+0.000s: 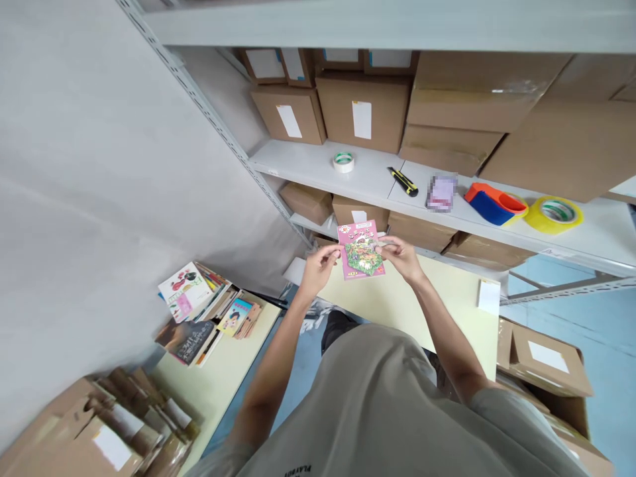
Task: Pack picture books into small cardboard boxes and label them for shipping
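both hands hold a small pink booklet [361, 250] up in front of the chest, above the pale yellow table [447, 298]; the left hand [318, 265] pinches its left edge between thumb and fingers, the other fingers curled close; the right hand [401, 258] pinches the right edge the same way, fingertips pressed onto the cover; the booklet faces the camera, tilted a little, its cover showing a green picture. behind it runs a white shelf [368, 175] carrying a small tape roll [343, 161], a yellow-and-black utility knife [403, 181], a red and blue tape dispenser [491, 202] and a yellow tape roll [555, 213], with brown cardboard boxes [362, 109] stacked at the back; to the left, on another yellow table, lies a stack of books [203, 311], well apart from the hands.
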The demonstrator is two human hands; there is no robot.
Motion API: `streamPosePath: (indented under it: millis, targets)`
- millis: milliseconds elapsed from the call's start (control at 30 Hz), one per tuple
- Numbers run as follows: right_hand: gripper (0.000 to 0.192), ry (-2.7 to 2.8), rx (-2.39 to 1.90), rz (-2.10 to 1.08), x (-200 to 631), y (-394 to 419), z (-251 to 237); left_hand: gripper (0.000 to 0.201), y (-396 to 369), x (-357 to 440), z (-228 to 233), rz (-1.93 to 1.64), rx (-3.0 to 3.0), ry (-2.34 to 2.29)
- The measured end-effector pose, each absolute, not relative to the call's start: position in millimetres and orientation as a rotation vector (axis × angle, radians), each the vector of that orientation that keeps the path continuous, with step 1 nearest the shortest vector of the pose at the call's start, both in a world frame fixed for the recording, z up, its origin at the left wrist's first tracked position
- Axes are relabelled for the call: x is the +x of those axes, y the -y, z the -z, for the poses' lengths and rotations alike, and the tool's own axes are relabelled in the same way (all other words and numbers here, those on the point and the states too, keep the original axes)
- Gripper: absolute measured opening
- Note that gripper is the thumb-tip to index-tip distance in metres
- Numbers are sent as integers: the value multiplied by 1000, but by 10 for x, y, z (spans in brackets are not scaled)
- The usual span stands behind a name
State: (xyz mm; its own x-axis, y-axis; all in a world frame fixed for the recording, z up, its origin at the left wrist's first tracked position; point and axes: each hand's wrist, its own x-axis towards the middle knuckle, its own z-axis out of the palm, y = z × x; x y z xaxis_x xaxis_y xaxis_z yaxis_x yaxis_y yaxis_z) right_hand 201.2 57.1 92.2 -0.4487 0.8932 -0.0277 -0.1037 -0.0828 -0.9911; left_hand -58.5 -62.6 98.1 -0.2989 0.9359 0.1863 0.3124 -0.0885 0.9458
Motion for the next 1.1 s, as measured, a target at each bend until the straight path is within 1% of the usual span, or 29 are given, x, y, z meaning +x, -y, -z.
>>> streamPosePath:
  millis: [100, 200, 333, 500, 700, 833, 967, 1033, 1100]
  targets:
    - [80, 1323, -1021, -1732, 1987, -546, -699, 57, 568, -570, -735, -1374, 1267, -1616]
    - [76, 1261, -1079, -1779, 1956, -465, -489, 59, 530, -586, -513, -1311, 1201, -1636]
    - [72, 1234, -1189, -1835, 1940, -294, -188, 47, 579, -593, -206, -1207, 1149, -1687]
    - [66, 1214, -1402, -1864, 2035, 3, 314, 27, 846, -432, 340, -1056, 1008, -1741]
    - [58, 1222, -1590, -1879, 2025, 301, 818, 24, 1114, -356, 920, -875, 839, -1782]
    - [44, 1269, -1710, -1817, 1731, 164, 995, 32, 955, -565, 1197, -768, 817, -1849]
    - [28, 1325, -1766, -1647, 1275, -252, 1191, 53, 476, -844, 1457, -799, 886, -1865]
    - [28, 1331, -1806, -1537, 1047, -483, 1312, 64, 178, -958, 1571, -846, 949, -1819]
    - [33, 1334, -1878, -1423, 860, -668, 1426, 70, -92, -1048, 1660, -891, 997, -1772]
